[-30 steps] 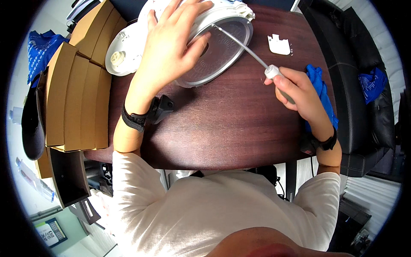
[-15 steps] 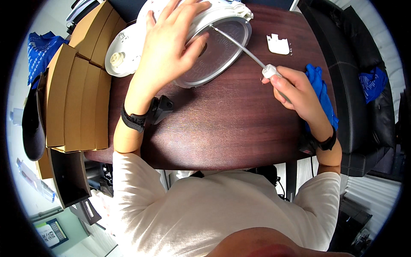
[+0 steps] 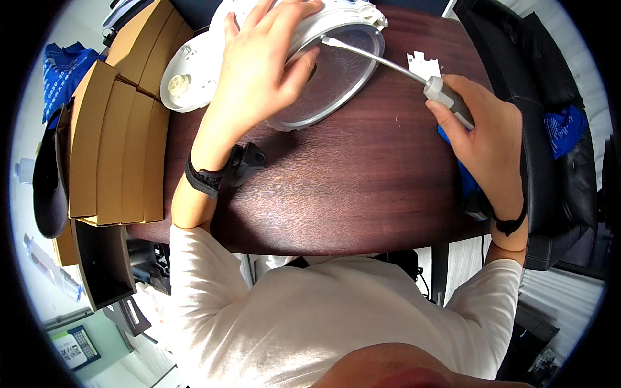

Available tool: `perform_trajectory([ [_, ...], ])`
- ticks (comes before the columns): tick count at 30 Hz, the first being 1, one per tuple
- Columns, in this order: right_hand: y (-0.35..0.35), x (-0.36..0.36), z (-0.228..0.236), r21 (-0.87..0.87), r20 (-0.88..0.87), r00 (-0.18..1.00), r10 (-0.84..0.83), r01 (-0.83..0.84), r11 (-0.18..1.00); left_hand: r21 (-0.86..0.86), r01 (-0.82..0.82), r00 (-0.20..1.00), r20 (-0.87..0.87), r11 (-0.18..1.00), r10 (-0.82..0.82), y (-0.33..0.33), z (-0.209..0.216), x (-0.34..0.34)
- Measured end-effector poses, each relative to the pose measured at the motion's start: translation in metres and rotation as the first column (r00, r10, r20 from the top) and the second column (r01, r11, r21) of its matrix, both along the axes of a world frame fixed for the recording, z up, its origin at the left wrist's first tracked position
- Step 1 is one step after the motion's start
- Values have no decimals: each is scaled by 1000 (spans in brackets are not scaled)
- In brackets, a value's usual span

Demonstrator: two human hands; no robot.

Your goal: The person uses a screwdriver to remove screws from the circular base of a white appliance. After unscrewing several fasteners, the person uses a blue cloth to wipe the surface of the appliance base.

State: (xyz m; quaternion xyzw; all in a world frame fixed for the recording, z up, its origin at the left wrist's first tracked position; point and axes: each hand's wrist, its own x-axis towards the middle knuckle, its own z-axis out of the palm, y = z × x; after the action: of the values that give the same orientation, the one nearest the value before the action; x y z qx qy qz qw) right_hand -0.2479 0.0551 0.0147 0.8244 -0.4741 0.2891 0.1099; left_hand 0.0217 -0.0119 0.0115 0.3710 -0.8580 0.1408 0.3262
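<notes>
A white round appliance (image 3: 343, 14) leans on its side at the far edge of the table, with a grey translucent disc (image 3: 343, 71) in a pale ring facing me. My left hand (image 3: 262, 68) grips it, fingers spread over the white body and thumb against the disc's rim. In my right hand (image 3: 482, 123) is a screwdriver (image 3: 381, 60) with a grey and white handle. Its tip meets the upper rim near my left thumb; the exact spot is too small to make out. Behind the handle lies a small white plastic part (image 3: 422, 63), partly covered.
A white cover with a cream knob (image 3: 178, 85) rests left of the appliance. Cardboard boxes (image 3: 116, 152) stand along the table's left side. Blue cloth or gloves (image 3: 469, 181) lie under my right forearm. A black sofa (image 3: 540, 71) borders the table's right side.
My right hand has shifted right and wrapped further over the screwdriver's handle, which now partly covers the small white part. The tip stays at the rim. My left hand has hardly moved.
</notes>
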Motion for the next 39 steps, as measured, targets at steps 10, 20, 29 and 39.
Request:
perform_trajectory([
  [10,-9,-6,-26,422,413,910,36,-226,878,18,-23,1000,-1,1000,23,2,1,-1],
  [20,-4,-1,-37,669,732,649,-205,-628,398,17,-19,1000,-9,1000,19,2,0,-1],
  [29,-3,3,-37,649,751,630,-198,-648,398,37,-17,1000,-5,999,18,2,2,-1],
  [39,-2,2,-37,650,750,626,-211,-642,407,40,-23,1000,-8,999,24,4,1,-1],
])
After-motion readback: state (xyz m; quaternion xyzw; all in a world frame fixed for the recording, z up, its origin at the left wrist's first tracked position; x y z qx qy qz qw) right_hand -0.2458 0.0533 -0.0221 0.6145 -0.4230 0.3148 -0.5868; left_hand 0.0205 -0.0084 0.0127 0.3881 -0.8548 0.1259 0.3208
